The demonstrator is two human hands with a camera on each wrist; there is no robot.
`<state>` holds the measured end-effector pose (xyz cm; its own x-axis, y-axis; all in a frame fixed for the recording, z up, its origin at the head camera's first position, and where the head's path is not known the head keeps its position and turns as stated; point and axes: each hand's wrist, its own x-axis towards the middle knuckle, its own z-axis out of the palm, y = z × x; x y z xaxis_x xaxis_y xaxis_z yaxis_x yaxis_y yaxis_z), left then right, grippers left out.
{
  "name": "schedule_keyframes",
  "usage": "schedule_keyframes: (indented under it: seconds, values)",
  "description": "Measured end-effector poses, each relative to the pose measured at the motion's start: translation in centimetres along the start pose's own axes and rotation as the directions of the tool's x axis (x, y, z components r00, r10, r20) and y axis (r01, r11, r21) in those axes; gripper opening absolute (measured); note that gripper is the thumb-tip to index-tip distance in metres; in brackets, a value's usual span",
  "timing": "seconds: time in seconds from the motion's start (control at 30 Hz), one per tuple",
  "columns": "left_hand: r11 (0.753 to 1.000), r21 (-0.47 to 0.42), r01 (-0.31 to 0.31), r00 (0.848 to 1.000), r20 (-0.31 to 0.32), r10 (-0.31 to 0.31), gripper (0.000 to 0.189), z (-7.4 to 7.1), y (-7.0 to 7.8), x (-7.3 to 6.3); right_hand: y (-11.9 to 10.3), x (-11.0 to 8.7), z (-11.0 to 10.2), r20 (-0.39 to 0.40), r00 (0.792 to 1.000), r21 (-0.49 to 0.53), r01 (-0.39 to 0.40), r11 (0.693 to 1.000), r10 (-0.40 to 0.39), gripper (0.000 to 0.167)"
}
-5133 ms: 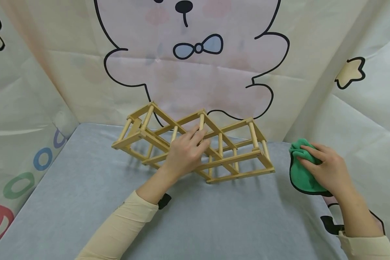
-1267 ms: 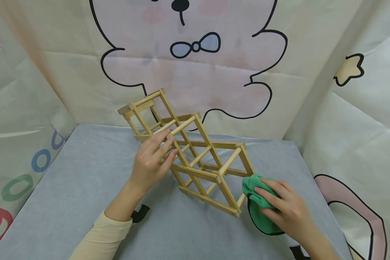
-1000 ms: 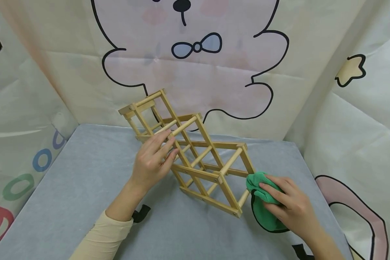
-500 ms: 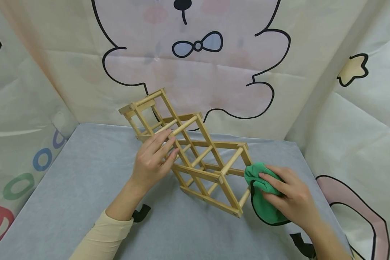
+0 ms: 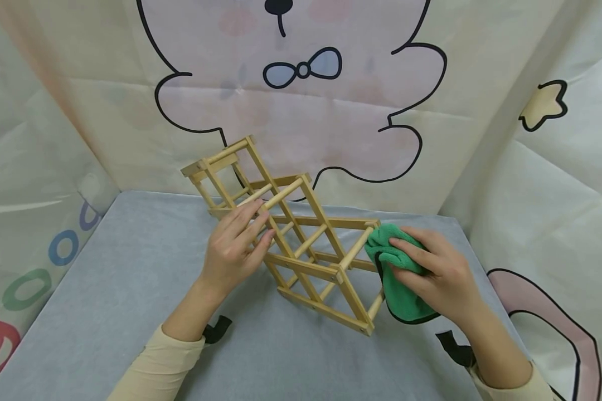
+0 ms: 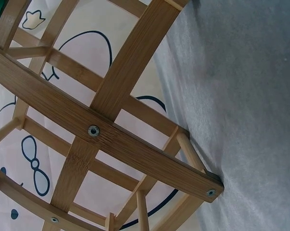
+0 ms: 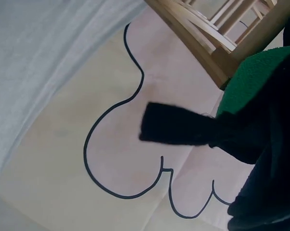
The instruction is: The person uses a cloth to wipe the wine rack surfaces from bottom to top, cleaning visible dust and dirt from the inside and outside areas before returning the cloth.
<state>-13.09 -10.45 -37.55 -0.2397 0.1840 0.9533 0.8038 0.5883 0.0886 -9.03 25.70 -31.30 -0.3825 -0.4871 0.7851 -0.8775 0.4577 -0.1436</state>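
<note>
A light wooden lattice rack [image 5: 303, 267], made of crossed slats joined by round dowels, stands at a slant on the table in the head view. My left hand [image 5: 231, 253] grips it near its middle, fingers over a dowel and thumb against a slat. In my right hand [image 5: 446, 278] is a green cloth [image 5: 408, 295] with a black edge, bunched against the upper corner of the rack's right end. The left wrist view is filled by screwed slats [image 6: 150, 162]. Dark shapes cover much of the cloth [image 7: 251, 77] in the right wrist view, beside a rack corner.
Grey-blue fabric covers the table [image 5: 301, 362]. Behind and beside it hang printed curtains [image 5: 115, 111] with cartoon drawings, close to the rack's far left end. Black straps [image 5: 218, 329] stick out at both wrists.
Earlier the rack lay more crosswise and the cloth was held away from it; the rack is now turned, its right end nearer. Over the last second the cloth slides up along that end.
</note>
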Motion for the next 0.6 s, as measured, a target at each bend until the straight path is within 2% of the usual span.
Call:
schedule_keyframes:
  seconds: [0.2, 0.4, 0.6]
  values:
    - [1.000, 0.004, -0.004, 1.000, -0.003, 0.004, 0.030, 0.0, 0.0, 0.0, 0.2, 1.1, 0.4, -0.027, 1.000, 0.027, 0.000, 1.000, 0.001, 0.046]
    - [1.000, 0.003, 0.000, 1.000, -0.004, 0.000, 0.030, 0.0, 0.0, 0.2, 0.0, 1.8, 0.3, -0.020, 1.000, 0.028, 0.005, 1.000, -0.004, 0.045]
    - [1.000, 0.005, 0.003, 1.000, -0.002, -0.003, 0.031, 0.0, 0.0, 0.0, -0.8, 2.1, 0.8, -0.009, 0.998, 0.006, 0.059, 0.998, -0.059, 0.042]
